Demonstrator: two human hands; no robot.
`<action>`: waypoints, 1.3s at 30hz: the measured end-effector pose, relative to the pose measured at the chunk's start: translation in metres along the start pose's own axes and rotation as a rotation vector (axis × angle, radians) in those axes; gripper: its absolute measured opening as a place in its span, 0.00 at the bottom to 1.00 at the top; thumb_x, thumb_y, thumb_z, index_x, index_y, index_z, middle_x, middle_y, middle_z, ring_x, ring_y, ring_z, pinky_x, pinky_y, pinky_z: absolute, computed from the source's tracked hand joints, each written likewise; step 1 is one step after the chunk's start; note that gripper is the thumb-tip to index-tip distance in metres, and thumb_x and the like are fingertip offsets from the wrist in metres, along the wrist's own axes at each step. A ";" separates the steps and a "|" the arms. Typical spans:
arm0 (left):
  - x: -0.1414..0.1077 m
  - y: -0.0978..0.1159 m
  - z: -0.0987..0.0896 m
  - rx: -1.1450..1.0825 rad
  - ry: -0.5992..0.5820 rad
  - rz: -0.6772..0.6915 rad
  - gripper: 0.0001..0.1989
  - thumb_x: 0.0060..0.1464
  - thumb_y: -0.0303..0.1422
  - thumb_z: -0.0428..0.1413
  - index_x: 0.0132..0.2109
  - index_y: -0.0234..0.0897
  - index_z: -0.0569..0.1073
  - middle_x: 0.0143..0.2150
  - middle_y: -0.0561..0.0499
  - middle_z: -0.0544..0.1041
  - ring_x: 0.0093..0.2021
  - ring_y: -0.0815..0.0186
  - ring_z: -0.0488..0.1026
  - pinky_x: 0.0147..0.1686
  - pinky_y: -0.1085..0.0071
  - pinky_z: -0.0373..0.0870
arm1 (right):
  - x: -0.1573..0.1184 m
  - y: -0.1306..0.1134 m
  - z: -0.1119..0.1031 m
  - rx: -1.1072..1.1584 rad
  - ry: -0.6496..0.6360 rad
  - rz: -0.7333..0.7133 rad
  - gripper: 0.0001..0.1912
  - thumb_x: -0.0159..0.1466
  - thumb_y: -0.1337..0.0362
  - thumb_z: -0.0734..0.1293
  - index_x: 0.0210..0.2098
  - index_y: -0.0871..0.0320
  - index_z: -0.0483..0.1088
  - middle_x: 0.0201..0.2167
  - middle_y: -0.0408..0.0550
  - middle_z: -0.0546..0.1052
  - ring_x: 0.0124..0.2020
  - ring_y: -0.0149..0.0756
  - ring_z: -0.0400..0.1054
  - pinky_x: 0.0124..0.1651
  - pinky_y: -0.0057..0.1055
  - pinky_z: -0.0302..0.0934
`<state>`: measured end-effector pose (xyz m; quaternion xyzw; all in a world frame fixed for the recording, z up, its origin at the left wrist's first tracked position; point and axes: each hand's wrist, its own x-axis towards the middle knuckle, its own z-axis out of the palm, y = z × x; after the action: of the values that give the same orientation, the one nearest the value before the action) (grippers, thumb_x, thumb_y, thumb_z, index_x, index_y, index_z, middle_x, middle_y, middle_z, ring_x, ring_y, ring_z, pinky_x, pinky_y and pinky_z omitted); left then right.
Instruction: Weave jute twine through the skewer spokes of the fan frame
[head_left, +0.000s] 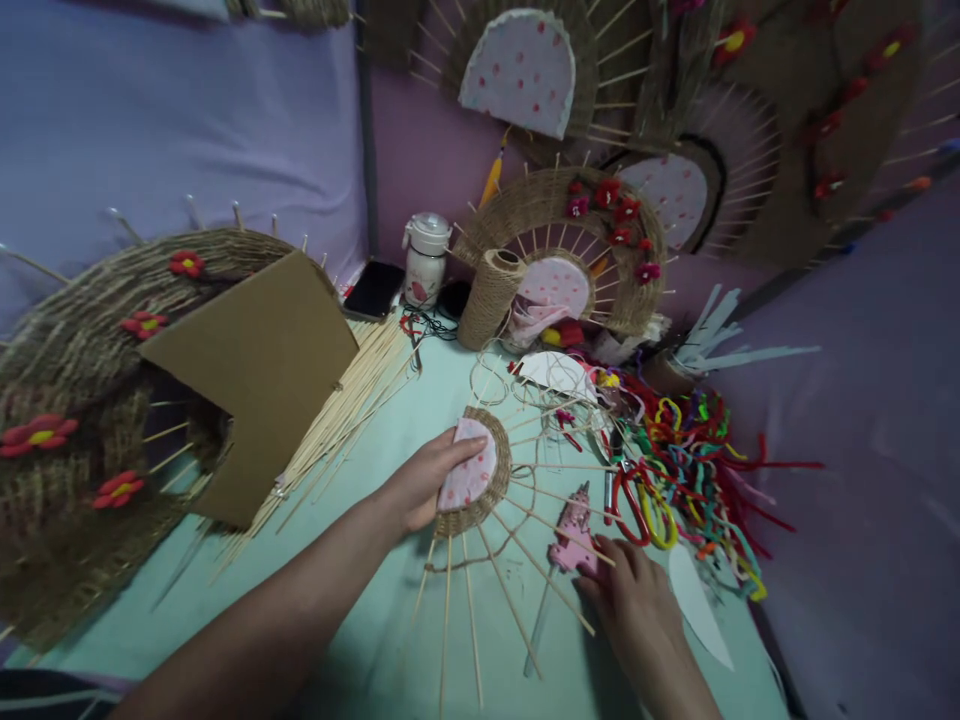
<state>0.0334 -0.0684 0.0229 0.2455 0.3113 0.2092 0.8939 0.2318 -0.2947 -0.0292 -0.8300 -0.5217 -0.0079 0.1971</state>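
Two bare hands over a pale green worktop (pixel 360 600). Left hand (pixel 420 480) has the small half-round fan piece with pink-spotted white fabric (pixel 469 465), lifted or propped near the middle of the worktop; cannot tell whether its lower edge bears on the surface. Left fingers closed on it, thumb flat across the fabric face, the rest behind. Around the curve runs a band of woven brown cord (pixel 501 480), thin pale sticks (pixel 471 620) splaying from it towards the right hand and the near edge, one loose strand of cord (pixel 517 537) looped across them. Right hand (pixel 634 600) at the handle of a pink glue gun (pixel 576 535), fingers bent about it; whether they are fully closed, cannot tell. Some sticks cross over the gun. Red-handled scissors (pixel 630 508) and a tangle of coloured fuzzy stems (pixel 701 460) lie beyond the right hand; cord spool (pixel 491 298) upright at the back. Handling, by judgement: very light, centre fairly firm, cord band slightly giving, sticks springy and apt to snap or snag if pressed. Best hold: pinch at the fabric-covered centre near the straight edge, as the left fingers have it; avoid lifting by stick tips or loose strand.
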 end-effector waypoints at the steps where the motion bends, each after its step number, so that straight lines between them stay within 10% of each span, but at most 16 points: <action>1: -0.001 -0.001 0.001 0.023 -0.008 -0.003 0.08 0.50 0.26 0.59 0.39 0.33 0.71 0.27 0.51 0.76 0.24 0.71 0.74 0.25 0.78 0.70 | 0.004 -0.005 -0.007 0.007 0.028 0.006 0.23 0.59 0.47 0.62 0.42 0.59 0.71 0.42 0.62 0.73 0.41 0.54 0.67 0.42 0.52 0.60; 11: -0.012 0.001 0.007 0.195 -0.179 -0.036 0.18 0.47 0.32 0.62 0.45 0.35 0.70 0.33 0.51 0.75 0.28 0.72 0.73 0.27 0.78 0.69 | 0.070 -0.102 -0.029 0.983 -0.269 -0.032 0.11 0.61 0.60 0.65 0.43 0.53 0.72 0.48 0.51 0.72 0.51 0.41 0.64 0.53 0.38 0.58; 20: -0.012 0.004 0.005 0.264 -0.159 -0.061 0.20 0.47 0.36 0.62 0.46 0.35 0.68 0.31 0.54 0.72 0.25 0.75 0.70 0.24 0.80 0.65 | 0.067 -0.084 -0.019 1.357 -0.468 0.380 0.11 0.57 0.57 0.69 0.27 0.58 0.67 0.19 0.39 0.67 0.18 0.24 0.55 0.20 0.22 0.48; 39: -0.009 0.002 0.006 0.296 -0.137 -0.087 0.20 0.46 0.37 0.63 0.45 0.36 0.68 0.31 0.54 0.74 0.26 0.74 0.70 0.26 0.79 0.66 | 0.071 -0.085 -0.021 1.411 -0.377 0.368 0.11 0.58 0.58 0.69 0.27 0.58 0.68 0.18 0.38 0.64 0.17 0.22 0.51 0.18 0.21 0.45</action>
<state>0.0304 -0.0730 0.0320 0.3742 0.2876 0.1051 0.8753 0.1940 -0.2081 0.0325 -0.5678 -0.2809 0.5033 0.5877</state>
